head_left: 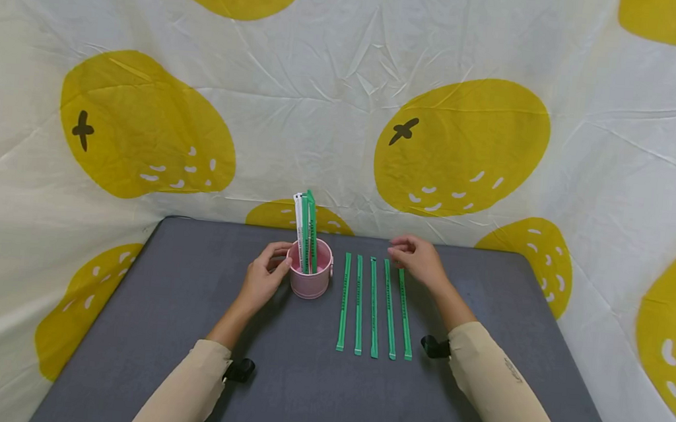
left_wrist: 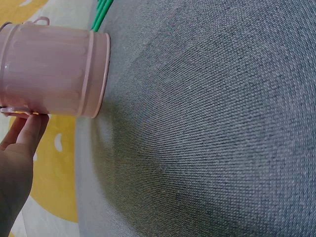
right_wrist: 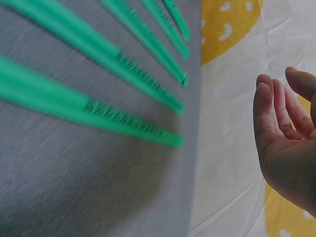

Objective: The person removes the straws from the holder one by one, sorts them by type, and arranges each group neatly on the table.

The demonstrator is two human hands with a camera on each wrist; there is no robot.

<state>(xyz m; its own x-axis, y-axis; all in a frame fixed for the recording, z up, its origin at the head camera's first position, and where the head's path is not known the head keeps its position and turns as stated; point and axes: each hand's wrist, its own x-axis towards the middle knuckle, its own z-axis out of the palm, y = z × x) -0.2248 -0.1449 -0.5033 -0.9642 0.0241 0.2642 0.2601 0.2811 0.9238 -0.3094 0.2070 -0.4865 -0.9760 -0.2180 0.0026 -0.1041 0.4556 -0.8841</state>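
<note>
Beige sleeves (head_left: 184,384), pink bucket (head_left: 309,287) in clasping left grip (head_left: 263,275), green sticks (head_left: 374,308) near parted right grip (head_left: 421,261)

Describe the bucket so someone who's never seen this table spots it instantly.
Start at the gray table, backed by a cloth with yellow shapes. Near its far edge, left of five green sticks lying flat, the left hand touches the bucket. Unlike those sticks, it's pink, round and upright, with green and white sticks standing inside.
</note>
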